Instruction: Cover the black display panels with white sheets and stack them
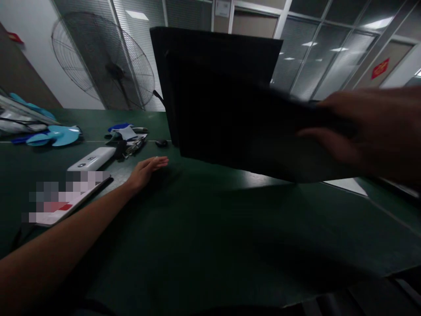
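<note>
Both forearms bare, no sleeves; left grip (146, 170) ungloved.

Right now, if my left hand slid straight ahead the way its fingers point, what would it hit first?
Probably the black panel that the right hand holds up. The left hand lies flat on the green table, fingers aimed at the panel's lower edge, though depth is unclear.

Left hand (146, 171) rests flat, fingers extended; right hand (368, 131) is raised, fingers curled in a grip.

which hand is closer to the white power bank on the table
Left. The left hand rests flat just right of the white power bank; the right hand is far right, holding the black folder.
</note>
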`<state>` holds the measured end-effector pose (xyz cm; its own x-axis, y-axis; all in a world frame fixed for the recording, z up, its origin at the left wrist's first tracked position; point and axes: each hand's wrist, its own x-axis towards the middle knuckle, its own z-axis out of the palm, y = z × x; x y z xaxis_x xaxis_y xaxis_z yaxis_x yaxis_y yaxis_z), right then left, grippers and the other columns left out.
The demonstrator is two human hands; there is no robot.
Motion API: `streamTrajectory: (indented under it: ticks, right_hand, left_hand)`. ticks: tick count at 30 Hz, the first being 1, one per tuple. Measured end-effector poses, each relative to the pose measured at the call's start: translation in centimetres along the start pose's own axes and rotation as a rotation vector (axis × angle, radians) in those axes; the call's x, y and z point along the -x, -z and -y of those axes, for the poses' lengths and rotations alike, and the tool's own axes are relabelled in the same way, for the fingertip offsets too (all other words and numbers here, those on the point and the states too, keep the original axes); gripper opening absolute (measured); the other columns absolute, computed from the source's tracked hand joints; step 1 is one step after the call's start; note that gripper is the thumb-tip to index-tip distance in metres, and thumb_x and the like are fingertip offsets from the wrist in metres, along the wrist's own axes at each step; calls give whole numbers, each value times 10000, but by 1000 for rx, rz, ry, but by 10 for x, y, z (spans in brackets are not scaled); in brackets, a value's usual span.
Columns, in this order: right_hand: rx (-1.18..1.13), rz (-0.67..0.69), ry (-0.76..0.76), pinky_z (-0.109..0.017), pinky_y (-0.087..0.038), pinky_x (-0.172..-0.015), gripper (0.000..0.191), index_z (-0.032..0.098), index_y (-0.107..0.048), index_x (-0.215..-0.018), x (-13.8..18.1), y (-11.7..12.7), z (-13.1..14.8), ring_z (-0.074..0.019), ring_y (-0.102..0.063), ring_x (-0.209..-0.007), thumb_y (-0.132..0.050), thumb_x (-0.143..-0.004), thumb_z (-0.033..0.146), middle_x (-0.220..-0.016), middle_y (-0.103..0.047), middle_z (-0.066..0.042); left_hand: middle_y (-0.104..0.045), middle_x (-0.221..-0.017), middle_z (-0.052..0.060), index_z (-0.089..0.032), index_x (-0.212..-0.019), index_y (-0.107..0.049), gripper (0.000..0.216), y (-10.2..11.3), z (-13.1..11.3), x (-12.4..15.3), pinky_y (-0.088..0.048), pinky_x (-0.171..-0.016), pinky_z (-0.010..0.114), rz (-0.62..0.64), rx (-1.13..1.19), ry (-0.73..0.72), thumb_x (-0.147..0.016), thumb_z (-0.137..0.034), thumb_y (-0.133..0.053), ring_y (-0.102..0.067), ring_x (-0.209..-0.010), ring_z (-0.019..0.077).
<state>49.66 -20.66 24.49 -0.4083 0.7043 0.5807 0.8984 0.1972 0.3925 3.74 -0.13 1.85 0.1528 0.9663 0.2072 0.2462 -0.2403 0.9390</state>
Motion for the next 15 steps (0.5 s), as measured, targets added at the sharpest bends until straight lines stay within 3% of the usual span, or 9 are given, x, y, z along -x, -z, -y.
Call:
streamTrajectory:
  ticks: [2,3,5,7,8,10,12,15]
  right_hand:
    - [-11,-29,243,-319,-346,-539,390,192,-686,-1029,0,-2,54,-178,-562,-612,-357,-1081,396,-784,-659,-56]
    - [-76,-30,380,-317,-392,-561,370,190,-691,-998,4,-8,81,-177,-620,-671,-334,-1073,249,-843,-702,-60]
    - [-204,-20,524,-330,-497,-664,352,180,-704,-999,19,-30,128,-216,-710,-892,-357,-1051,166,-1047,-757,-92]
    - [-307,97,555,-410,-561,-858,273,182,-710,-1141,37,-60,161,-310,-670,-1189,-471,-1054,281,-1325,-699,-120]
    - [-348,193,550,-487,-552,-951,345,174,-693,-1241,45,-76,172,-370,-606,-1298,-531,-1042,405,-1441,-627,-144]
    - [-460,379,523,-635,-463,-1087,724,149,-600,-1442,56,-104,185,-461,-448,-1440,-557,-961,688,-1591,-465,-185]
    - [-601,516,476,-685,-329,-1190,967,146,-461,-1584,59,-121,189,-466,-286,-1533,-493,-902,831,-1675,-317,-188]
    - [-752,603,390,-641,-209,-1261,885,200,-384,-1641,50,-131,182,-391,-152,-1595,-437,-969,773,-1719,-206,-163]
  left_hand:
    - [-727,-1325,182,-98,-1202,-701,682,5,6,-4,-470,-1140,477,-74,147,3,-948,-711,-542,-674,-1249,329]
    - [-732,-1306,195,-82,-1183,-696,668,8,9,-6,-472,-1134,470,-127,199,1,-991,-683,-477,-680,-1237,319]
    - [-742,-1268,214,-56,-1134,-696,675,11,12,-9,-470,-1130,456,-246,258,-16,-1049,-624,-342,-694,-1205,296]
    - [-754,-1227,222,-44,-1082,-707,690,12,12,-10,-476,-1113,451,-340,250,-30,-1059,-585,-280,-712,-1158,284]
    - [-761,-1208,219,-48,-1061,-718,683,12,11,-9,-487,-1096,449,-361,220,-36,-1050,-579,-290,-719,-1137,283]
    - [-783,-1159,190,-79,-1024,-756,654,11,8,-6,-509,-1054,441,-352,82,-41,-1015,-593,-353,-728,-1107,290]
    - [-811,-1056,135,-140,-981,-802,610,10,3,-2,-524,-1004,438,-303,-180,-15,-974,-613,-416,-738,-1064,309]
    - [-812,-888,85,-227,-866,-836,549,4,-6,5,-530,-938,452,-174,-633,10,-944,-608,-449,-749,-973,339]
